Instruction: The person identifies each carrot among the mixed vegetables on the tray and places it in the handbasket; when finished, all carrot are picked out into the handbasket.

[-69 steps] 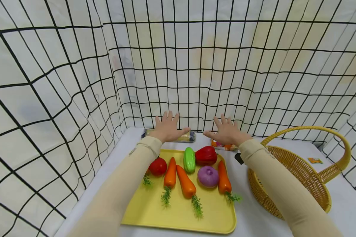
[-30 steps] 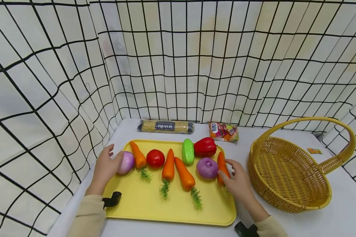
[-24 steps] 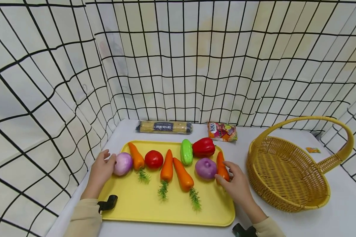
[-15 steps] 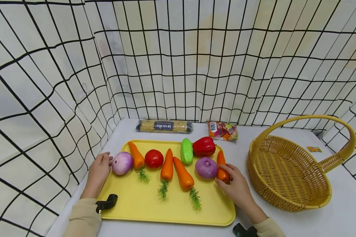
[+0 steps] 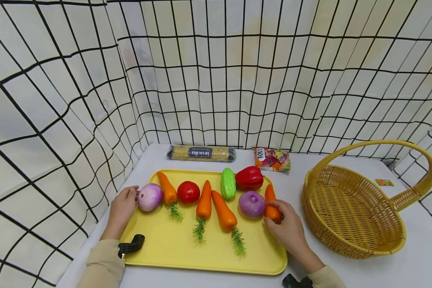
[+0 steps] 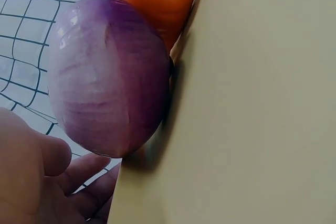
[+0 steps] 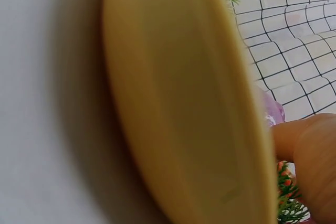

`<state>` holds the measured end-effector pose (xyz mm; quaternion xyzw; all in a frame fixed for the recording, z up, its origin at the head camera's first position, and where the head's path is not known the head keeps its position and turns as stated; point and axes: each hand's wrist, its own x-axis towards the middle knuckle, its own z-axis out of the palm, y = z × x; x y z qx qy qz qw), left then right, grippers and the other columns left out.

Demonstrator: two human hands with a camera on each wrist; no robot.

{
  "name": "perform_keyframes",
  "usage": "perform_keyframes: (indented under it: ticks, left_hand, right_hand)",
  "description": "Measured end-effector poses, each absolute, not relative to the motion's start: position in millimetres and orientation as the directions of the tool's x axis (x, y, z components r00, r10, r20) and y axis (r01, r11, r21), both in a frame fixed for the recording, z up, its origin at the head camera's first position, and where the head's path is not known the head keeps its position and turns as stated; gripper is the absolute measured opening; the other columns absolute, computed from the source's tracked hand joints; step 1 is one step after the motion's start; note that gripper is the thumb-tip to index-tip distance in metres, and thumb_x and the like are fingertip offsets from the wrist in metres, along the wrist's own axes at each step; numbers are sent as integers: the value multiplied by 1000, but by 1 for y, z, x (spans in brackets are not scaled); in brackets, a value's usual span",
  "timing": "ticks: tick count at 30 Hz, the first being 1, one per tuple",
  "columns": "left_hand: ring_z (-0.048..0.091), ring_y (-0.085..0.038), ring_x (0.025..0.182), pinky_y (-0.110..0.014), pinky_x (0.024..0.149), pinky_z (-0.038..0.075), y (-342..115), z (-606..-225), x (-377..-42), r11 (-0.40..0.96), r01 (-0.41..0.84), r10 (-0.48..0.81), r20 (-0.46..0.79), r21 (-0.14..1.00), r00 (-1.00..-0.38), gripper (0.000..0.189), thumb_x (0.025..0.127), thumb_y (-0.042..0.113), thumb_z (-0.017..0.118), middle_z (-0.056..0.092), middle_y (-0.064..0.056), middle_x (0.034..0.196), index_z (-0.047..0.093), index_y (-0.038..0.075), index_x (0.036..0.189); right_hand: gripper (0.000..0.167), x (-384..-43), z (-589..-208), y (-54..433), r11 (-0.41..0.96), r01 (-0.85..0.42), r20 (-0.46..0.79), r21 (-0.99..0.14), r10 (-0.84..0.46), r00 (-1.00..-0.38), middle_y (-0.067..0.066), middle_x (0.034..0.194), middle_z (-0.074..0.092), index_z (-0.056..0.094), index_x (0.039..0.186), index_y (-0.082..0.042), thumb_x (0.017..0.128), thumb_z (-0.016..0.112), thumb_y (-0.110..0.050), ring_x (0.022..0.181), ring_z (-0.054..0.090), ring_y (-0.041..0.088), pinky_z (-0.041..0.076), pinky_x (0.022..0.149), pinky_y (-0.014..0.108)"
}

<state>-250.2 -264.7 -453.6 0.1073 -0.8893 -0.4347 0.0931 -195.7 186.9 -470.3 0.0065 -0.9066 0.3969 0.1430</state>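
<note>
A yellow tray (image 5: 201, 256) bears several toy vegetables in a loose row. At its left edge my left hand (image 5: 120, 214) has its fingertips right beside a purple onion (image 5: 149, 197); the left wrist view shows the thumb just below the onion (image 6: 107, 77) and the other fingers past the tray's rim. On the right, my right hand (image 5: 289, 227) has thumb and fingers around the thick end of a carrot (image 5: 270, 194), whose green tuft is hidden by the hand in the head view. A second purple onion (image 5: 252, 204) lies close left of that carrot.
Also on the tray are a tomato (image 5: 189, 192), a green cucumber-like vegetable (image 5: 228, 184), a red bell pepper (image 5: 249, 178) and more carrots. Behind stand a spaghetti packet (image 5: 201, 153) and a sweets bag (image 5: 272, 159). A handled wicker basket (image 5: 353, 216) sits right; black netting surrounds the table.
Both hands have come back from being stretched out over the far side to the tray's left and right ends. The right fingers have since slid down to the carrot's thick end.
</note>
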Motion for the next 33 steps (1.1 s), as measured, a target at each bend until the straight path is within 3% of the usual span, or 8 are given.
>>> perform_keyframes:
  ticks: [12, 20, 23, 29, 33]
  left_hand:
    - [47, -41, 127, -51, 109, 33, -264, -455, -250, 623, -112, -253, 63, 774, -965, 48, 107, 26, 26, 55, -27, 133, 51, -3, 135]
    - [44, -41, 129, -52, 110, 31, -266, -456, -251, 629, -109, -251, 69, 770, -965, 47, 107, 26, 27, 54, -25, 135, 52, -2, 135]
    - [41, -41, 132, -53, 111, 30, -266, -456, -252, 627, -110, -244, 59, 771, -968, 47, 106, 26, 27, 51, -25, 138, 52, -2, 135]
    - [45, -40, 128, -52, 108, 33, -266, -458, -252, 619, -107, -238, 55, 778, -970, 47, 106, 23, 26, 51, -25, 137, 52, -2, 135]
    - [51, -38, 119, -49, 102, 39, -266, -459, -252, 612, -112, -247, 55, 783, -967, 43, 104, 16, 27, 55, -25, 133, 53, -2, 134]
  right_hand:
    - [40, -195, -466, 188, 639, -53, 251, -767, 223, -942, 9, 99, 64, 65, 120, -14, 81, 71, -12, 74, 54, 18, 41, 60, 24]
    - [37, -196, -466, 188, 608, -36, 254, -793, 277, -927, 10, 115, 66, 66, 120, -13, 83, 69, -12, 82, 63, 20, 48, 65, 22]
    - [37, -196, -467, 189, 596, -39, 256, -802, 285, -924, 10, 113, 66, 66, 120, -14, 83, 68, -11, 81, 63, 20, 47, 64, 22]
    - [33, -197, -467, 191, 576, -141, 386, -805, 328, -862, 9, 106, 67, 69, 113, -10, 81, 67, -2, 77, 58, 20, 44, 60, 16]
    - [31, -195, -462, 193, 555, -224, 464, -801, 338, -819, 7, 116, 65, 69, 111, -8, 83, 67, 1, 87, 59, 18, 45, 65, 10]
